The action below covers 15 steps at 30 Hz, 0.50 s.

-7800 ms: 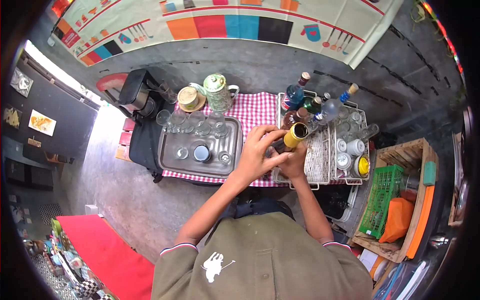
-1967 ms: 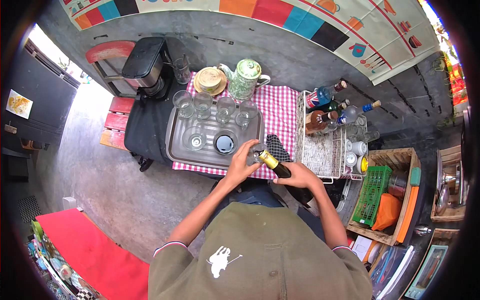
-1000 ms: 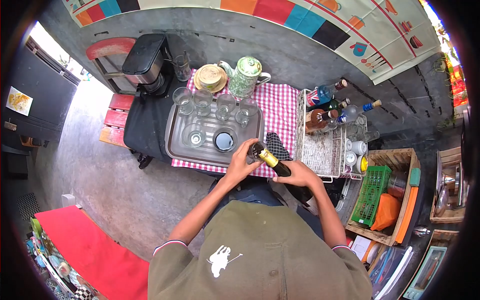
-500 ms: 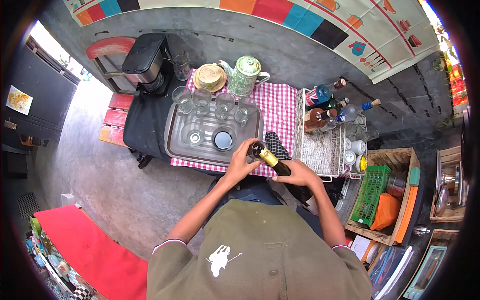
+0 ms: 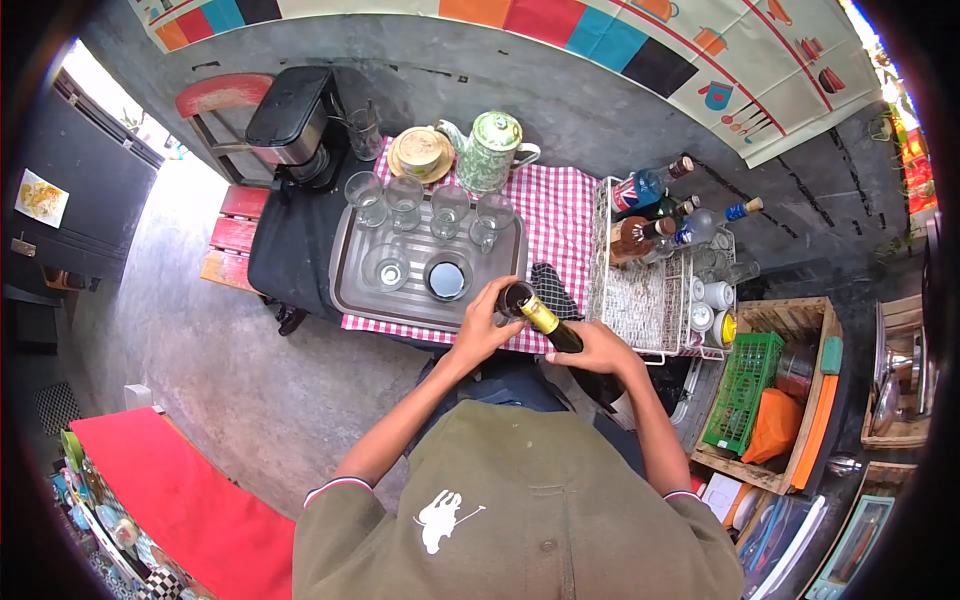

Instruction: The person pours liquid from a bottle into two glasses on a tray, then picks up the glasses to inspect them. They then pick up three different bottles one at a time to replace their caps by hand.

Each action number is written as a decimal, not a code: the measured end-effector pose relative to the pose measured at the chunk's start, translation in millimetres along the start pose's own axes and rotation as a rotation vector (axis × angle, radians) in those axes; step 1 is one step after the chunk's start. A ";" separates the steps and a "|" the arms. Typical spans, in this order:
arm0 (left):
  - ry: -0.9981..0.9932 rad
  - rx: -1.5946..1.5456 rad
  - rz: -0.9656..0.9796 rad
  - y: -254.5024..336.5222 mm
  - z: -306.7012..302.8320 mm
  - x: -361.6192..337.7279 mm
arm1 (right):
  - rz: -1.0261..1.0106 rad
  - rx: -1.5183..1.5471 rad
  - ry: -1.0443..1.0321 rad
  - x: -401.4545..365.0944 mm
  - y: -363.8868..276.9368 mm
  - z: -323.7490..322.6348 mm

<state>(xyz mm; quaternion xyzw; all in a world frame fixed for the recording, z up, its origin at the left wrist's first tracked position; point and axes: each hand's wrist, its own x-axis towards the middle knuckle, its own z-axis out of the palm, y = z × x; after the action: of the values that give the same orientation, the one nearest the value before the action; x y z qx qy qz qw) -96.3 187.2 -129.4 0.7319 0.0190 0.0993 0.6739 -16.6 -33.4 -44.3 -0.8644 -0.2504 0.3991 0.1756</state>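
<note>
Two bare hands meet just in front of a counter covered by a pink checked cloth [image 5: 565, 215]. The left hand [image 5: 483, 328] curls its fingers and thumb around a small glass [image 5: 513, 298]; the right hand [image 5: 604, 350] has its fingers wrapped around a dark bottle [image 5: 566, 339] just below the gold-wrapped neck. The bottle slants, its mouth at the rim of the glass. Should the bottle tip too steeply or either wrist drift, liquid could overshoot the rim and wet the fingers, clothing or floor, since no tray lies beneath. A hard knock of neck on rim might chip the glass, and a loose grip could let the smooth bottle slide. Both elbows are bent, forearms angling inward from the sides, the right palm behind the bottle. A metal tray [image 5: 350, 292] of glasses [image 5: 447, 213] sits beyond the left hand.
</note>
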 end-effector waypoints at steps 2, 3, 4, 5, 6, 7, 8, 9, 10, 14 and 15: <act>0.006 -0.005 -0.011 4.1 1.4 0.5 | -0.015 -0.002 0.017 0.1 4.8 1.2; 0.010 -0.006 -0.013 5.6 2.3 1.6 | -0.024 -0.005 0.028 0.3 6.8 0.8; 0.016 -0.014 -0.004 5.4 3.9 2.8 | -0.042 0.017 0.036 -0.2 7.5 -0.7; 0.021 -0.021 0.007 4.8 6.2 3.8 | -0.061 0.039 0.045 -1.4 7.6 -2.6; 0.025 -0.028 0.016 5.8 8.2 5.0 | -0.080 0.063 0.054 -2.6 8.3 -4.5; 0.024 -0.027 0.023 7.4 11.9 7.8 | -0.098 0.084 0.054 -3.4 12.3 -7.7; 0.022 -0.031 0.028 8.4 14.5 9.8 | -0.112 0.102 0.053 -4.2 14.5 -10.6; 0.019 -0.035 0.032 12.4 16.8 11.4 | -0.125 0.122 0.052 -5.7 17.3 -12.3; 0.020 -0.023 0.026 17.2 19.5 12.4 | -0.144 0.130 0.070 -7.6 20.8 -13.3; 0.001 -0.035 -0.001 28.6 30.5 19.3 | -0.178 0.140 0.112 -16.3 27.3 -24.6; -0.008 -0.057 -0.013 30.4 34.5 20.9 | -0.172 0.137 0.112 -20.5 27.0 -29.2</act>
<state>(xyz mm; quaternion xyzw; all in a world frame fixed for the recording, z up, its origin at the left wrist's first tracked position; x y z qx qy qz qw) -73.2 153.9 -99.2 0.7126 0.0181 0.0924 0.6952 2.6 -70.1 -27.4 -0.8467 -0.2857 0.3497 0.2814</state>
